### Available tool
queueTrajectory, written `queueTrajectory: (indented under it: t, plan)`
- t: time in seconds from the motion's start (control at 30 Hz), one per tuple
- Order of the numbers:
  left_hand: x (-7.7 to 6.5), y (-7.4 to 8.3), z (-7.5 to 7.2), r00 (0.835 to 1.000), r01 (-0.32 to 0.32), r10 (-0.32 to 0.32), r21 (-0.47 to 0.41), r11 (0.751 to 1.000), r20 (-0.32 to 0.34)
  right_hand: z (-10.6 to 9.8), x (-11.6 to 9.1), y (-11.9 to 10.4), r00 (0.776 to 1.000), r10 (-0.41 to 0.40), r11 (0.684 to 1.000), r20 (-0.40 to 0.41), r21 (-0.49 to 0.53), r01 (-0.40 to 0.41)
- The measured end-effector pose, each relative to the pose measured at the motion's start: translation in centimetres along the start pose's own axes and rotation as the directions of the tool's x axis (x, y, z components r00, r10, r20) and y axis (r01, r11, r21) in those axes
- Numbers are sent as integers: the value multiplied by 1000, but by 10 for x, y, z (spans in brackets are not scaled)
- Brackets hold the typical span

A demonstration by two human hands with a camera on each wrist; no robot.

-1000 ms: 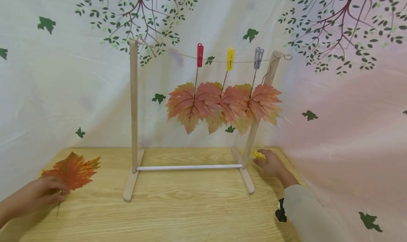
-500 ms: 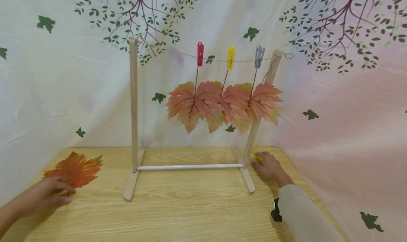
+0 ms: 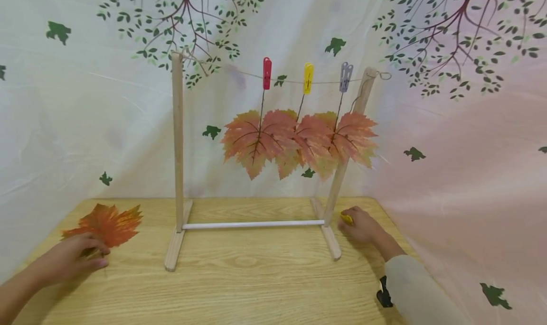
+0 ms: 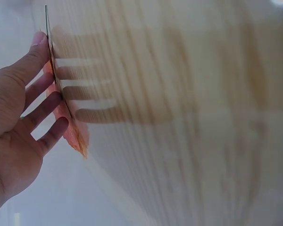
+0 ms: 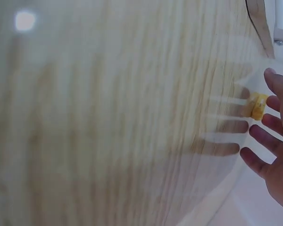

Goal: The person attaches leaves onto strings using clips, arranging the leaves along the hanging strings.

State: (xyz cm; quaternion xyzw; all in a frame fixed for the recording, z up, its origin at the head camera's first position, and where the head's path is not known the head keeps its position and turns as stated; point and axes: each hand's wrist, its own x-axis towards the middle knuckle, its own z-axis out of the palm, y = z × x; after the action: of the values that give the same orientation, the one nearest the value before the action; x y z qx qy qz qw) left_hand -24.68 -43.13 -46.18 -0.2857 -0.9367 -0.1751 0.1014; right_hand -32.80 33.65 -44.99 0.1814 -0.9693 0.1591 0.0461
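Note:
At the left of the table, my left hand (image 3: 77,260) rests on an orange-red artificial maple leaf (image 3: 112,226). The left wrist view shows its fingers spread, tips touching the leaf's edge and dark stem (image 4: 50,56). To the right, beyond the stand's foot, my right hand (image 3: 361,226) is at a yellow clothespin (image 3: 346,218). In the right wrist view the clothespin (image 5: 259,107) lies by the thumb and index fingertips, fingers spread; contact is hard to tell. Red (image 3: 267,73), yellow (image 3: 307,78) and grey clothespins (image 3: 345,77) hold leaves (image 3: 258,142) on a string.
A wooden stand with a left post (image 3: 177,144), a right post (image 3: 342,178) and a white crossbar (image 3: 254,224) stands mid-table (image 3: 239,287). Behind hangs a pale cloth (image 3: 141,125) with printed branches and green leaves. A black object (image 3: 384,292) is at my right sleeve.
My left hand has slid rightward, and the loose leaf has shifted right with it. My right hand's fingers have shifted a little around the yellow clothespin. The hanging leaves stay as they were.

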Motion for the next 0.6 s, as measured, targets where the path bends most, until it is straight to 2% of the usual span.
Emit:
queueTrajectory:
  t: [0.2, 0.33, 0.47, 0.6]
  plan:
    - [9, 7, 8, 996, -13, 14, 10, 1000, -86, -4, -6, -5, 998, -49, 998, 34, 32, 48]
    - [15, 15, 12, 996, 16, -14, 24, 1000, -88, -7, -13, -7, 993, -106, 994, 44, 8, 106]
    - [22, 24, 12, 994, 103, -102, 30, 994, -43, -11, -27, -5, 986, -156, 988, 61, 6, 156]
    - [28, 30, 8, 982, 188, -188, 37, 982, 18, -16, -37, -7, 979, -191, 982, 78, 15, 190]
